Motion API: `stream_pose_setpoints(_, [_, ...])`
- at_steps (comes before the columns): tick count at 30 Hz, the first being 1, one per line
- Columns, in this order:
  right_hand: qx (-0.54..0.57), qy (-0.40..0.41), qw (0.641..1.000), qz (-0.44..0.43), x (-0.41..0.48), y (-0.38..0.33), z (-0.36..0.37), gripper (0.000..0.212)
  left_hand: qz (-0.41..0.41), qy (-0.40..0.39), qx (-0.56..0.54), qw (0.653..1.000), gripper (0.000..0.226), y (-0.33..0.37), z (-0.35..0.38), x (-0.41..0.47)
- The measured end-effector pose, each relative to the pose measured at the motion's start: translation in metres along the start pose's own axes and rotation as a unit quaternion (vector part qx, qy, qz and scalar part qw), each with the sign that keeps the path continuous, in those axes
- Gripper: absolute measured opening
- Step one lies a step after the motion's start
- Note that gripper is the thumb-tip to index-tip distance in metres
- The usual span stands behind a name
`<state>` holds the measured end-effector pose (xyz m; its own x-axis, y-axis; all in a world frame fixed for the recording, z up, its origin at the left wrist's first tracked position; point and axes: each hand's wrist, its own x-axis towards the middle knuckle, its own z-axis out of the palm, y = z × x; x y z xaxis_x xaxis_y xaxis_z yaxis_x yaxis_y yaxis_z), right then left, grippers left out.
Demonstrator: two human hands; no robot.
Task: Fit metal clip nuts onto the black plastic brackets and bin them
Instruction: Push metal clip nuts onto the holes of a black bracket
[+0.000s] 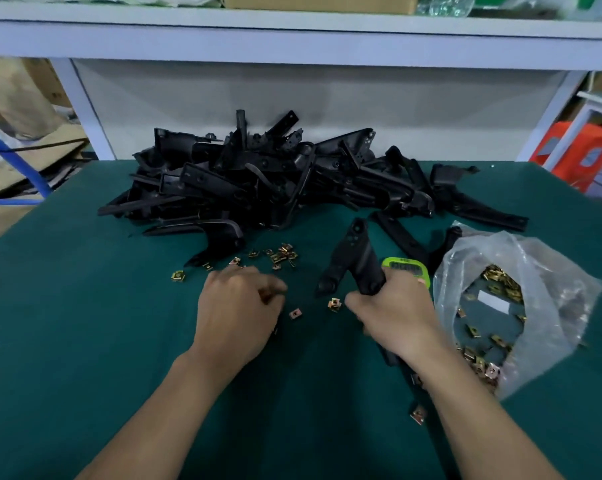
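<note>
Bracket [355, 258], black plastic, one in hand: my right hand [393, 313] is clenched round its middle. Its long axis runs from near me, under my wrist, up and away, and the far end points away and slightly left at the pile of brackets [258, 181]. That pile lies just beyond the bracket and is too tangled for me to count.

Two loose clip nuts [334, 304] lie on the table [85, 341] just left of the bracket, between my hands. More lie scattered further left, with one cluster I cannot count.

My left hand [237, 306] rests left of the bracket with its fingers curled. The fingertips are blurred, so I cannot tell whether they hold a nut.

One green timer [408, 268] sits just right of the bracket, touching my right hand. One plastic bag [535, 306], further right, holds many nuts.
</note>
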<state>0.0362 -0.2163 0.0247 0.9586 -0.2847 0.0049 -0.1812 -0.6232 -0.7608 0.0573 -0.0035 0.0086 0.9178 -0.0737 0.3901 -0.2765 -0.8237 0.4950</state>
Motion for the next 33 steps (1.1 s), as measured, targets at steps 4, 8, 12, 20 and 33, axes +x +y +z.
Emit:
stream_pose_setpoints(4, [-0.115, 0.060, 0.991, -0.040, -0.001, 0.004, 0.006, 0.031, 0.047, -0.054, 0.056, 0.996, 0.011, 0.014, 0.004, -0.012])
stream_pose_setpoints(8, [-0.169, 0.041, 0.983, -0.061, 0.002, 0.008, 0.010, 0.057, 0.033, -0.091, 0.002, 0.995, 0.005, 0.012, 0.007, -0.008])
stream_pose_setpoints(12, [-0.210, 0.044, 0.973, -0.086, 0.000, 0.008, 0.011, 0.057, -0.011, -0.056, -0.060, 0.997, 0.011, 0.011, 0.009, -0.010])
stream_pose_setpoints(20, [-0.261, 0.061, 0.956, -0.121, -0.005, 0.006, 0.015, 0.027, -0.066, -0.032, -0.176, 0.982, 0.016, 0.008, 0.012, -0.002])
stream_pose_setpoints(33, [-0.243, 0.006, 0.963, -0.113, -0.009, 0.006, 0.023, 0.018, -0.105, -0.017, -0.214, 0.971, 0.022, 0.006, 0.010, -0.001])
